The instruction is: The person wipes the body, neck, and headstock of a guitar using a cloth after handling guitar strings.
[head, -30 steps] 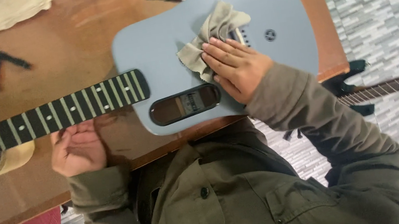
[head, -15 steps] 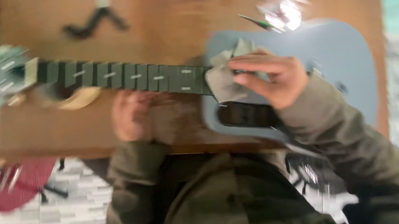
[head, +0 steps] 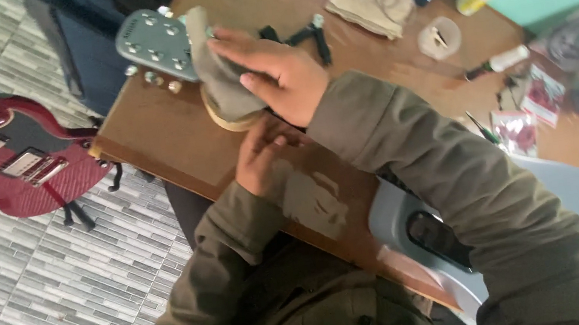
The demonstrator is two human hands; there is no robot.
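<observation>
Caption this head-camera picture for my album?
Right hand presses a grey cloth by the pale-blue guitar's headstock.
</observation>
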